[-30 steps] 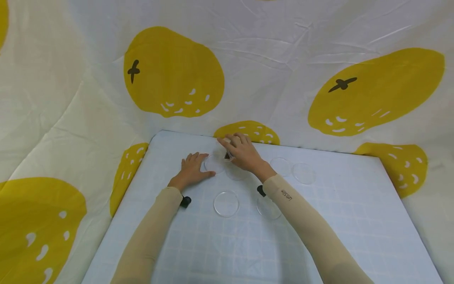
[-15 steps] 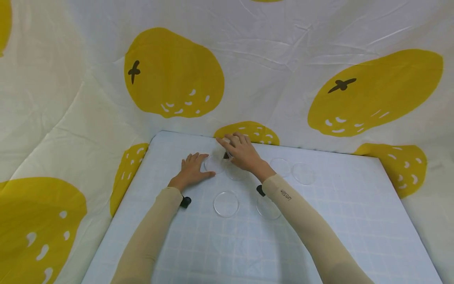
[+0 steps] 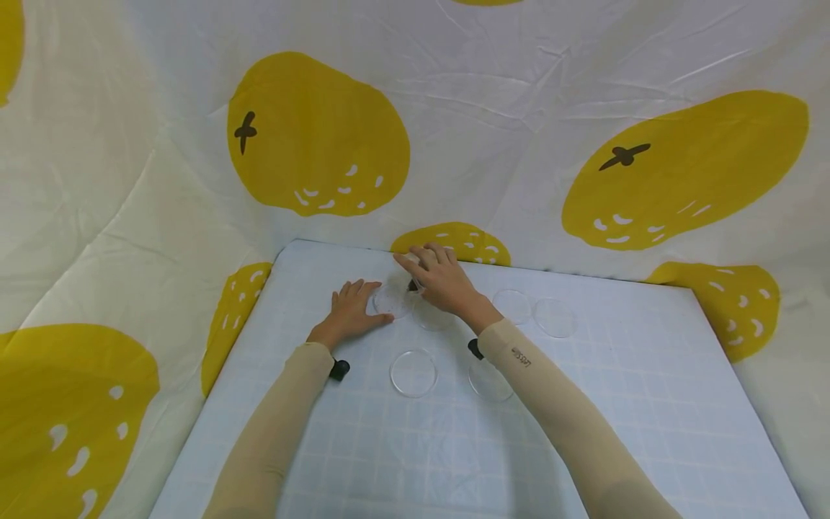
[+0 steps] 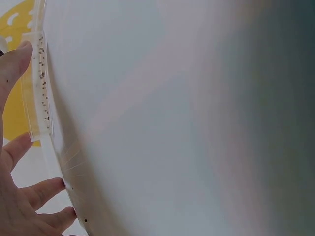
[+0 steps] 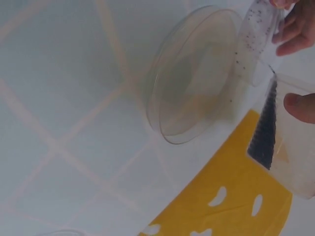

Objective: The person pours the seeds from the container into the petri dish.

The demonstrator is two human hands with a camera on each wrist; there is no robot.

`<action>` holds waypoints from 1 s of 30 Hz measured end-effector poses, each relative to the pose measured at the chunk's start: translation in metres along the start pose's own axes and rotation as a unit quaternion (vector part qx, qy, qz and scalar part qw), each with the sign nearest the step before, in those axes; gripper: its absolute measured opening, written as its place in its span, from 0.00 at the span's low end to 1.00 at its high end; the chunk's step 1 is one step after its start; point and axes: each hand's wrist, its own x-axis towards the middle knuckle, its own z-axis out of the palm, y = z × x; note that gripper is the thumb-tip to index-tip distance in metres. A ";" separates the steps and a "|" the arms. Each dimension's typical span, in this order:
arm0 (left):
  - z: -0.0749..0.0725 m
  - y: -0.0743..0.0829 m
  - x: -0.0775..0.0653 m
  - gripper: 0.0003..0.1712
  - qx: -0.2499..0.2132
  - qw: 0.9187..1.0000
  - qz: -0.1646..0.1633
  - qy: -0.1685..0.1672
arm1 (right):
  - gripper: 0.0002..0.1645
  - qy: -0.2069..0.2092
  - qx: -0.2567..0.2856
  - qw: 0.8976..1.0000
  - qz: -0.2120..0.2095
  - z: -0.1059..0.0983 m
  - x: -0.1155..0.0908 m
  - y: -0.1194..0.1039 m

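Note:
My left hand [image 3: 350, 310] grips a clear round petri dish [image 3: 393, 300] on the table, thumb on the near side and fingers round the far side. Small dark specks lie scattered in the dish [image 5: 256, 34] in the right wrist view. My right hand [image 3: 444, 282] holds a clear container [image 5: 293, 147] tilted above it, thumb on its wall. Dark fine grains [image 5: 265, 129] are banked against the container's lower side, at the lip nearest the dish. Another petri dish [image 5: 189, 78] lies close beside, under the right hand.
Further clear dishes lie to the right, a left one [image 3: 512, 306] and a right one [image 3: 555, 318] side by side. Nearer stand a dish [image 3: 413, 373] and another dish [image 3: 488, 380] partly behind the right sleeve. A fruit-print curtain [image 3: 486, 144] hangs at the table's back edge.
My right hand has edged slightly left with the tilted container. The left hand stays around its dish.

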 end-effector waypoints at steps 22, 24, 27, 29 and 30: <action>0.001 0.000 0.000 0.52 0.005 1.000 0.003 0.006 | 0.57 -0.001 -0.013 1.000 0.001 -0.001 0.001 -0.005; 0.002 -0.001 0.000 0.52 0.005 1.000 0.003 0.005 | 0.57 0.001 -0.016 1.000 -0.001 0.000 0.001 -0.005; 0.002 -0.001 0.000 0.52 0.004 1.000 0.003 0.005 | 0.57 0.004 -0.016 1.000 -0.003 0.000 0.001 -0.005; 0.002 -0.001 0.000 0.52 0.004 1.000 0.003 0.005 | 0.58 0.007 -0.016 1.000 -0.005 0.000 0.002 -0.006; 0.002 -0.001 0.000 0.52 0.004 1.000 0.002 0.006 | 0.58 0.008 -0.016 1.000 -0.006 0.000 0.002 -0.006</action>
